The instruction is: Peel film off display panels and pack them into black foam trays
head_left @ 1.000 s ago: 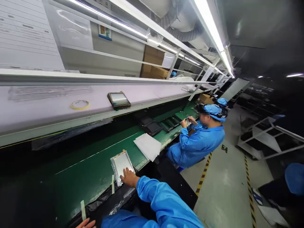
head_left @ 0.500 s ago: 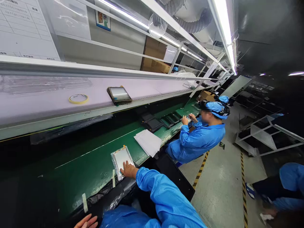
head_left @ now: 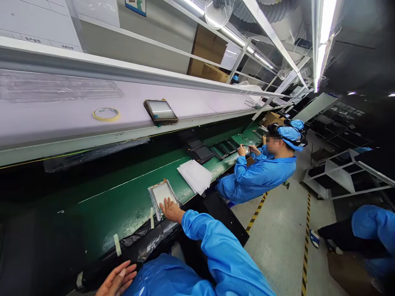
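Observation:
My right hand rests with its fingers spread on the lower edge of a flat panel, which has a pale face, a clear plastic edge and a small orange tab at its top. The panel lies on the green bench near the front edge. Low in the view, my left hand is held open in front of the bench, palm partly up, with nothing in it. A pile of white sheets lies to the right of the panel.
Black plastic hangs along the bench edge, fixed with tape strips. Above, a shelf holds a tape roll and a stack of framed screens. To the right, a co-worker sits near black frames.
The view has tilted, shifting the bench and shelf slightly. My left hand has come further into view. My right hand stays on the panel.

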{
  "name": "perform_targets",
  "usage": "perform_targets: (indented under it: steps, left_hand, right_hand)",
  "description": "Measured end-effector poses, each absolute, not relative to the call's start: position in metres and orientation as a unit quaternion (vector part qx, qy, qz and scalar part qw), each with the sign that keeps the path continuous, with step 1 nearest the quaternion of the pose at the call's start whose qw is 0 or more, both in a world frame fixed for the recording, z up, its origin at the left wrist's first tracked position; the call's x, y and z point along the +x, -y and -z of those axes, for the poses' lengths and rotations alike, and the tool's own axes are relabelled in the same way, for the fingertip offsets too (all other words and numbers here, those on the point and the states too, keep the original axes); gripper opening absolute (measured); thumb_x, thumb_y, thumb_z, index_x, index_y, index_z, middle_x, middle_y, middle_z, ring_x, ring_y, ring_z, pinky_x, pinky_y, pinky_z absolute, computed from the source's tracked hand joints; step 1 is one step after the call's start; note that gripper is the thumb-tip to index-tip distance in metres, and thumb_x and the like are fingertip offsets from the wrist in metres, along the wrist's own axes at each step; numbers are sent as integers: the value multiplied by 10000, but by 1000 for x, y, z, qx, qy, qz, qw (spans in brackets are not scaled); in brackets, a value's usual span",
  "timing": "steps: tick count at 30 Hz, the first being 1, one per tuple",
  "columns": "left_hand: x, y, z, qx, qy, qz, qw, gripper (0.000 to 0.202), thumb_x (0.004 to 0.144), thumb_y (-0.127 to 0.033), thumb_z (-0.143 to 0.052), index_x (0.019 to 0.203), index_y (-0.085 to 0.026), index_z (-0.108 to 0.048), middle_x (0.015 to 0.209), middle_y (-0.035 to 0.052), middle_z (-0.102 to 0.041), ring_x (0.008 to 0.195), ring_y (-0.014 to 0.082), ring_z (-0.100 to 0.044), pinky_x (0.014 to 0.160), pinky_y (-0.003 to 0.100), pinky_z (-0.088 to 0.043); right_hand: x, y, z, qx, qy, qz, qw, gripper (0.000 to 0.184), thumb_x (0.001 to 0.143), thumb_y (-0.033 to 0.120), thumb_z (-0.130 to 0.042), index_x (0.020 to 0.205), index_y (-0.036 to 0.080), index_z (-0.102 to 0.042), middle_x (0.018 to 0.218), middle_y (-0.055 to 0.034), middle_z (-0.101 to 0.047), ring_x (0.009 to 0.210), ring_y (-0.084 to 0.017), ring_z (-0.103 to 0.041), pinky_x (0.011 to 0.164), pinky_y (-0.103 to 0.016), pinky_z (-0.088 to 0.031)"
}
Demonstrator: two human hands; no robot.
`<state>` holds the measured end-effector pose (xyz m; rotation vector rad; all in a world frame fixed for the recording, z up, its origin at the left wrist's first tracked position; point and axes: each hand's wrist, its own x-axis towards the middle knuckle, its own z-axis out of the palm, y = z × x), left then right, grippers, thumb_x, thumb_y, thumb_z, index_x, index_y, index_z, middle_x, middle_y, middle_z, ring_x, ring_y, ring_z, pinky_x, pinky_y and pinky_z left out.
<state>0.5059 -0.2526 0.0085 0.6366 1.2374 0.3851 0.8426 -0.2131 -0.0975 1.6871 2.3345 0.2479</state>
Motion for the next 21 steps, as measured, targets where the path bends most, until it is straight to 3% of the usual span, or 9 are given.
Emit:
perform_targets:
  steps: [3,6,11,15,18,21]
  left_hand:
    - [515,246,0,282,-533,-191,774,557,430,-657,-867,884,-351,-766,955,19,-827,1031,330,-727,900,379,-579]
    - [536,230,5,248,-469,-206,822,486,603,-492,-862,1004,-243,-746,1039,95,-808,1024,321,-730,888,381,-577]
    - [593,196,13,202,-443,-216,846,254,864,-241,-671,1088,-122,-664,1098,198,-749,913,278,-754,850,389,-579]
    - [635,173,31,185,-474,-234,829,207,936,-240,-580,1108,-134,-625,1195,207,-695,878,245,-740,859,388,-568]
    - [662,162,43,175,-475,-237,829,237,946,-282,-574,1150,-166,-610,1308,195,-638,902,240,-731,885,399,-555]
    - [681,156,50,173,-460,-233,839,244,940,-277,-580,1162,-179,-601,1302,168,-642,883,245,-737,882,406,-553]
  right_hand:
    - [850,205,73,578,-808,-68,91,438,986,153,-426,1391,-10,-458,1389,-303,-550,1278,-336,-573,967,-497,-520]
    - [855,196,46,605,-792,-62,53,404,984,150,-431,1368,45,-498,1371,-238,-587,1279,-305,-557,990,-462,-497]
    - [859,192,25,626,-777,-57,40,250,957,120,-462,1158,87,-606,1140,-199,-670,1068,-284,-626,869,-414,-515]
    - [861,201,32,609,-790,-48,49,149,921,122,-538,1042,131,-626,989,-143,-680,931,-253,-629,800,-363,-507]
    - [862,206,36,606,-792,-48,50,170,928,166,-557,1085,150,-620,1015,-123,-674,953,-255,-615,801,-353,-505]
    - [864,207,35,614,-788,-40,35,296,925,247,-594,1210,164,-593,1095,-126,-660,1022,-272,-594,843,-371,-513]
